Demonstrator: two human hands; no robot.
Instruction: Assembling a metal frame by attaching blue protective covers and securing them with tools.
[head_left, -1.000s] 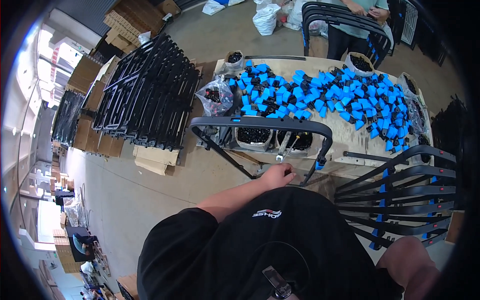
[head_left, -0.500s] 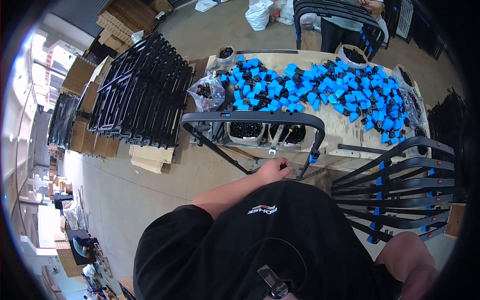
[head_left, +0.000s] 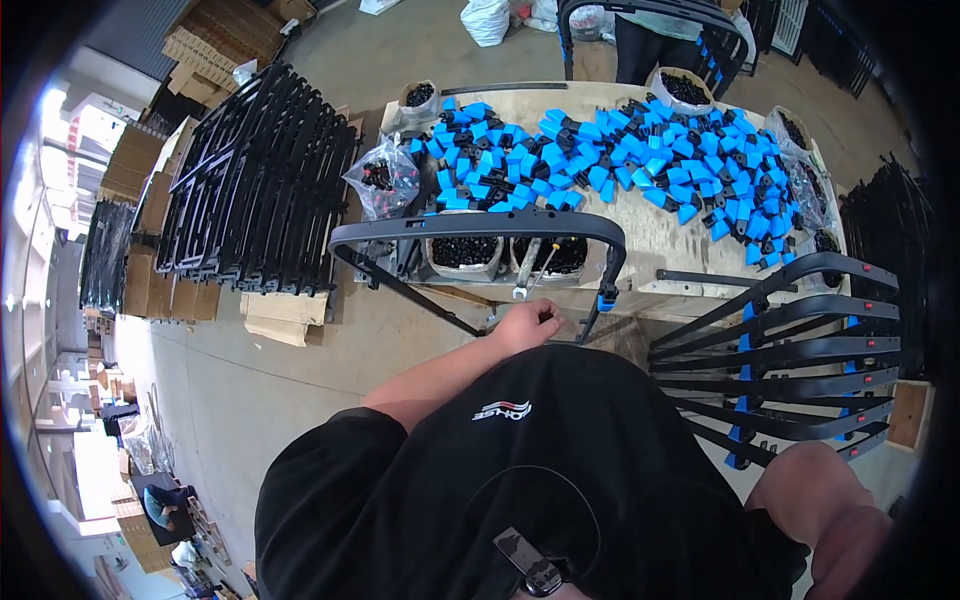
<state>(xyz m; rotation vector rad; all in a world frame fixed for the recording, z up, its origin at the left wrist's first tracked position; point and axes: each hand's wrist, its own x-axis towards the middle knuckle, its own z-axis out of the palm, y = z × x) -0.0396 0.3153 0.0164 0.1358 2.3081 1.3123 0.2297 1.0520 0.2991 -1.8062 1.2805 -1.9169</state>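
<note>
My left hand (head_left: 528, 325) is in front of my body with its fingers curled in; whatever they may hold is hidden. Just beyond it, a wrench (head_left: 522, 285) and a yellow-tipped screwdriver (head_left: 548, 258) lean over a bag of small black parts (head_left: 575, 264). A black curved frame (head_left: 470, 226) stands between me and the table, its legs coming down on both sides of the hand. On its right leg is a blue clip (head_left: 606, 300). Of my right arm (head_left: 815, 490), only the bent part shows at the lower right; the hand is out of view.
Many blue and black plastic pieces (head_left: 660, 155) cover the wooden table (head_left: 640, 225). Bags of black parts (head_left: 465, 255) line its edges. Similar black frames (head_left: 810, 350) are stacked at right; a tall row of dark racks (head_left: 265, 180) stands left. Another person (head_left: 643, 50) is across the table.
The whole view has shifted, so the table and frames sit slightly farther left and up. My left hand keeps its curled shape near the frame. The person across is cut off more at the top.
</note>
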